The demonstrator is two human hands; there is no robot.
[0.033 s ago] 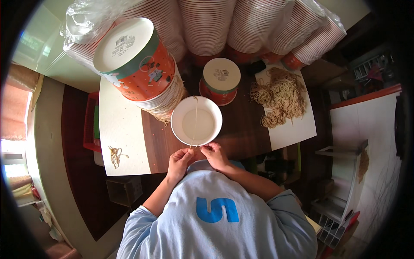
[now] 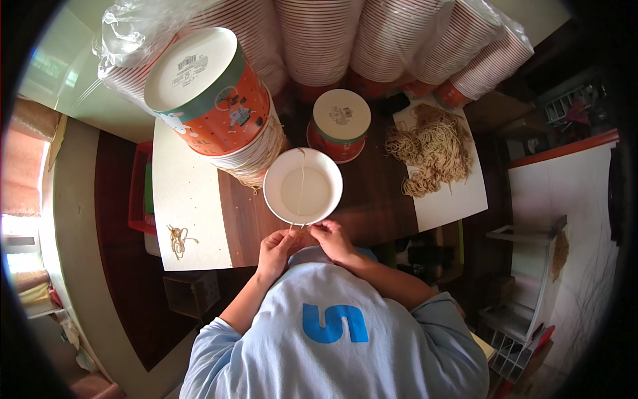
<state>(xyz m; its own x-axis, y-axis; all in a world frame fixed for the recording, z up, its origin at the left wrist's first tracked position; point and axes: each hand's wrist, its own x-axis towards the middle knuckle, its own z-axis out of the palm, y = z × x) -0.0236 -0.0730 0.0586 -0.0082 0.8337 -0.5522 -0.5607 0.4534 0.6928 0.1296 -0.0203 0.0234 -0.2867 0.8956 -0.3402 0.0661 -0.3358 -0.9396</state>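
Observation:
A white paper bucket (image 2: 270, 193) stands mouth up at the table's near edge. One thin cream string (image 2: 303, 183) runs across its opening, from a small knot at the far rim toward me. My left hand (image 2: 276, 251) pinches the string's near end just outside the near rim. Close beside it, my right hand (image 2: 332, 241) is pinched on the string too; its exact hold is partly hidden by the fingers. Behind the bucket, a red and green paper bucket (image 2: 341, 117) sits upside down.
A tall stack of upturned buckets (image 2: 199, 93), with strings around its lower part, stands at left. Loose string (image 2: 178, 241) lies on the left white board (image 2: 193, 213). A tangled string heap (image 2: 435, 153) rests at right. Plastic-wrapped bucket stacks (image 2: 319, 40) line the back.

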